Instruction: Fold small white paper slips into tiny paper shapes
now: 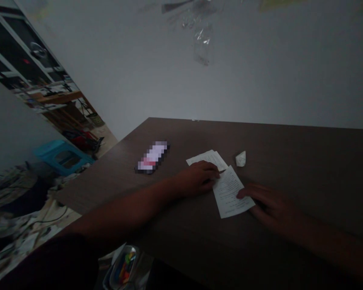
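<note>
My right hand (269, 205) pinches the right edge of a sheet of printed paper (231, 197), its thumb lying on top of the print. At the sheet's upper left edge rests my left hand (199, 177), its fingers curled; whether they grip that edge is hard to make out in the dim light. Partly under the left hand lie other printed papers (210, 157), flat on the brown table (305, 161). A small crumpled or folded piece of white paper (240, 159) sits just beyond the right hand.
A phone (153, 157) with a blurred screen lies on the table's left side. Behind the table rises a white wall (245, 80). On the floor are a blue plastic stool (63, 157) and, below the table's front edge, a clear container (125, 266) of colourful items.
</note>
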`<action>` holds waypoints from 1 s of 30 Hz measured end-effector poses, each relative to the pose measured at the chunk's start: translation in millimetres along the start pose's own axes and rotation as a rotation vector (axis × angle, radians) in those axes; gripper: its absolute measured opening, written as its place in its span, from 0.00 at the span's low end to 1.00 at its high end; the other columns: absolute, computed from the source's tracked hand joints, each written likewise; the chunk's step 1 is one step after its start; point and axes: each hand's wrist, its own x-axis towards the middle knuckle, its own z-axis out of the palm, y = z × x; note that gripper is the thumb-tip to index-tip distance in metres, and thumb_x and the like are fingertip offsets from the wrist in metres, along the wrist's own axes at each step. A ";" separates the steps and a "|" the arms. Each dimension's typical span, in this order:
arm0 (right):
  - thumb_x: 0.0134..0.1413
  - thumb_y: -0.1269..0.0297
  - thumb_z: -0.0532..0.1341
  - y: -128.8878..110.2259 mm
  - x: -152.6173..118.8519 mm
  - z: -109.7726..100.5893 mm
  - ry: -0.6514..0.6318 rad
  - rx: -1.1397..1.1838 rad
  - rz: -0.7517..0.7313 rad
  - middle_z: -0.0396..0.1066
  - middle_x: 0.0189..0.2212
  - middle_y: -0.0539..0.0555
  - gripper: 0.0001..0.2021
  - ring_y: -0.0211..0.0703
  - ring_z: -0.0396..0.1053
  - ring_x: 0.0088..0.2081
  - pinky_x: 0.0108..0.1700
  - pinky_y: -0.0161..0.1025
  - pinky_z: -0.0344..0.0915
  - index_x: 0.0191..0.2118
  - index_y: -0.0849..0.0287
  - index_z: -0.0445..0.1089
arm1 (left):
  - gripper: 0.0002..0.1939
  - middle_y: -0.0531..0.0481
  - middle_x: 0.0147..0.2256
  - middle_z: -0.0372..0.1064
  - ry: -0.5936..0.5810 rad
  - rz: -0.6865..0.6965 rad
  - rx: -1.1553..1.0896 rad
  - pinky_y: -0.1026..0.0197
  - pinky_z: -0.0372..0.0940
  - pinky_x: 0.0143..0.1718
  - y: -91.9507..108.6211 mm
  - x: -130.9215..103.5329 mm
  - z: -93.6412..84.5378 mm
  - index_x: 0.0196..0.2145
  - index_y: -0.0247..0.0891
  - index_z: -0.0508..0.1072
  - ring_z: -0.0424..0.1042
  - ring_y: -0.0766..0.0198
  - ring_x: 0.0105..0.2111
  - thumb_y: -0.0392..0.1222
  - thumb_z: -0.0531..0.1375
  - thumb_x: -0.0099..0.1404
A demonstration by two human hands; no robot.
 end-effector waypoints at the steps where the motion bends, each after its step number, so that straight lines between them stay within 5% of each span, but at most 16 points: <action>1: 0.70 0.71 0.58 0.1 0.8 -0.1 0.013 -0.007 -0.010 0.88 0.44 0.58 0.15 0.52 0.88 0.42 0.42 0.46 0.86 0.51 0.50 0.81 | 0.13 0.30 0.64 0.80 0.004 0.001 -0.012 0.39 0.69 0.70 -2.1 0.5 -1.5 0.55 0.36 0.86 0.77 0.40 0.66 0.36 0.64 0.78; 15: 0.72 0.72 0.59 2.1 3.3 1.8 -0.043 -0.112 -0.070 0.88 0.44 0.58 0.15 0.50 0.87 0.42 0.45 0.45 0.84 0.54 0.53 0.82 | 0.11 0.37 0.62 0.81 0.050 0.004 0.081 0.43 0.72 0.68 -9.6 -0.7 0.8 0.54 0.42 0.86 0.78 0.44 0.64 0.38 0.67 0.78; 22: 0.71 0.74 0.61 2.6 4.8 -2.0 0.015 -0.104 -0.119 0.83 0.34 0.53 0.14 0.45 0.80 0.31 0.36 0.40 0.78 0.54 0.56 0.81 | 0.12 0.36 0.67 0.77 -0.009 0.004 0.285 0.36 0.69 0.72 -1.5 -1.5 -1.0 0.57 0.39 0.85 0.72 0.40 0.70 0.41 0.66 0.82; 30: 0.69 0.78 0.61 -1.8 5.4 -1.2 0.085 -0.108 -0.324 0.80 0.32 0.50 0.16 0.41 0.75 0.28 0.32 0.38 0.70 0.55 0.55 0.77 | 0.11 0.37 0.67 0.78 -0.058 0.009 0.314 0.34 0.68 0.70 7.4 0.0 -2.3 0.54 0.37 0.84 0.73 0.39 0.68 0.44 0.72 0.78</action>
